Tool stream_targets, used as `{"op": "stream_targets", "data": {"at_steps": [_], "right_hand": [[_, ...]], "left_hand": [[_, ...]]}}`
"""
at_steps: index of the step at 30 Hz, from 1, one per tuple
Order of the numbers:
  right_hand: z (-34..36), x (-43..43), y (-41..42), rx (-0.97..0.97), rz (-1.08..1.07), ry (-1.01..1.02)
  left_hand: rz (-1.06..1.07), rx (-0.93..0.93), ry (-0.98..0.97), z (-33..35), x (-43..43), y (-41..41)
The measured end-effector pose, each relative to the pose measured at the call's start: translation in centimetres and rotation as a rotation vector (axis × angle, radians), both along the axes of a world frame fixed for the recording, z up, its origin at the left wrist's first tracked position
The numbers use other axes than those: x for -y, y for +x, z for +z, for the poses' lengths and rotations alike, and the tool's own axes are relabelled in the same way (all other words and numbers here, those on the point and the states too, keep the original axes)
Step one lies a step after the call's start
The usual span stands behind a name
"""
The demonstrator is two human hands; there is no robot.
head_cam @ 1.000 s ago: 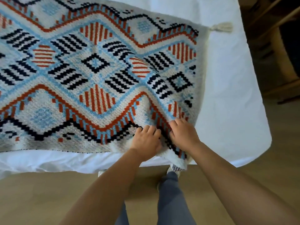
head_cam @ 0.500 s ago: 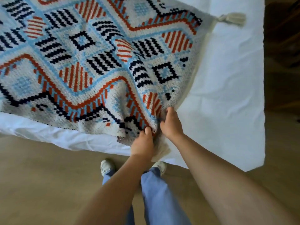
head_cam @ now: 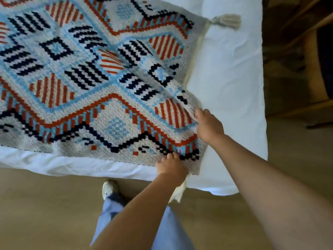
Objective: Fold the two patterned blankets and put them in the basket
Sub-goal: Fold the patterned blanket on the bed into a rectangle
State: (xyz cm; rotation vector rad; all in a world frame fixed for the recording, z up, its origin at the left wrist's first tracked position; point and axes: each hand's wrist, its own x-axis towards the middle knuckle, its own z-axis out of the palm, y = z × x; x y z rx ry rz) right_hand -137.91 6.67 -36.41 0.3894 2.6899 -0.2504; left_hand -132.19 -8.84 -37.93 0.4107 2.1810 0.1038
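Note:
A knitted blanket (head_cam: 100, 83) with orange, black and light-blue geometric patterns lies spread over a white-sheeted bed (head_cam: 228, 83). My left hand (head_cam: 171, 166) grips the blanket's near right corner at the bed's front edge. My right hand (head_cam: 209, 126) holds the blanket's right edge a little farther up, and the cloth there is lifted and wrinkled. A cream tassel (head_cam: 227, 20) lies at the far right corner, and another tassel (head_cam: 177, 193) hangs below my left hand. Only this one blanket shows, and no basket is in view.
Wooden floor (head_cam: 45, 204) runs along the bed's near side, where my legs in blue trousers (head_cam: 111, 210) and a white shoe (head_cam: 108, 188) stand. Dark wooden furniture (head_cam: 306, 56) stands to the right of the bed.
My hands have spread apart: the right hand slid up along the blanket's right edge while the left stayed at the near corner. The bunched corner has been pulled flatter.

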Motion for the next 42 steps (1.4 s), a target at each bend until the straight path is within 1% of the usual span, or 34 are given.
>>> {"op": "stream_targets", "data": {"at_steps": [2, 4, 9, 12, 17, 20, 24, 27, 30, 32, 35, 39, 42], "right_hand": [[-0.5, 0.9, -0.2, 0.015, -0.025, -0.072], [-0.9, 1.5, -0.1, -0.005, -0.031, -0.075], [-0.5, 0.1, -1.2, -0.168, -0.103, -0.071], [0.5, -1.2, -3.6, -0.200, -0.165, -0.093], [1.9, -2.9, -9.2, -0.218, -0.168, -0.063], [2.0, -3.9, -13.5, -0.200, -0.162, -0.043], [1.1, -5.4, -19.2, -0.164, -0.123, -0.042], [0.1, -6.6, -23.1, -0.102, -0.118, 0.003], [-1.7, -8.4, -26.7, -0.047, -0.147, 0.035], [-2.9, -9.6, -28.4, -0.043, -0.165, 0.041], [-4.2, -10.7, -30.6, -0.013, -0.201, 0.026], [-5.3, -11.3, -32.5, -0.001, -0.144, -0.038], [-4.6, -12.7, -34.7, 0.039, -0.046, -0.080]], "left_hand": [[-0.034, -0.029, 0.018, 0.2, -0.3, -0.9], [-0.023, -0.069, 0.084, 0.7, -0.2, -2.7], [-0.013, -0.290, 0.160, 2.5, -0.5, -9.8], [0.012, -0.375, 0.242, 4.0, -1.9, -14.3], [-0.007, -0.507, 0.308, 5.8, -5.5, -21.5], [-0.025, -0.499, 0.300, 5.2, -7.7, -25.3], [-0.083, -0.455, 0.297, 2.8, -9.7, -29.3], [-0.099, -0.398, 0.291, 1.3, -11.1, -32.0], [-0.140, -0.402, 0.307, -0.5, -12.9, -35.1], [-0.199, -0.402, 0.304, -1.5, -13.8, -36.3], [-0.256, -0.381, 0.241, -2.9, -14.5, -36.5], [-0.179, -0.456, 0.262, -4.4, -14.8, -36.8], [-0.063, -0.436, 0.288, -4.3, -16.1, -38.4]]}}
